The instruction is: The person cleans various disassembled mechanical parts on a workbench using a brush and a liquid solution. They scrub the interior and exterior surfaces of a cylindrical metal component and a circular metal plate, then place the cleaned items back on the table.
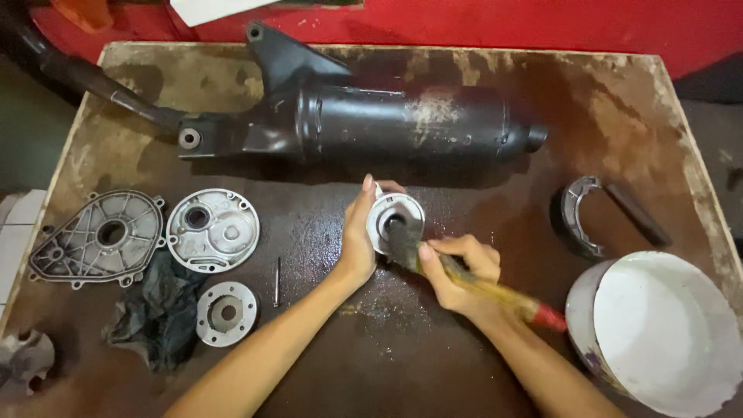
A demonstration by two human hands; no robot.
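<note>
My left hand [359, 241] grips a small round metal part [393, 217], holding it tilted above the stained wooden table [464, 364]. My right hand [457, 275] holds a paintbrush [495, 292] with a yellow handle and red end. Its dark bristles press into the round part's hollow centre. Both hands sit near the table's middle, just in front of a long black exhaust muffler [364, 120].
At left lie a large cast metal cover [97, 236], a round metal cover [213, 228], a smaller ring plate [225, 313], a dark rag [159, 313] and a thin pin [276, 281]. A brake shoe [579, 217] and a white bucket [658, 329] sit at right.
</note>
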